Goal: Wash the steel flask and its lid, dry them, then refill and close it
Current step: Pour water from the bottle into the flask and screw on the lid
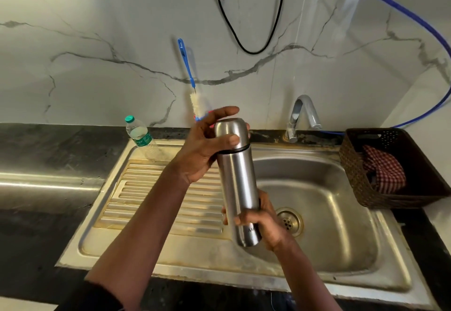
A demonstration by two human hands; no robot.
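While my left hand [202,149] grips its lid [231,127] and my right hand [266,223] its base, the flask [238,179] points lid-up, near-vertical; the basket [351,164] holds a checked cloth [383,171].

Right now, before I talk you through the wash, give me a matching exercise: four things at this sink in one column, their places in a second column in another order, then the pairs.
Things
1. steel flask
2. plastic bottle
3. checked cloth
4. bottle brush

Places
A. in the brown basket
B. leaning against the marble wall
C. held over the sink, left hand at the lid, right hand gripping low
D. at the back left corner of the drainboard

Pairs: 1-C, 2-D, 3-A, 4-B
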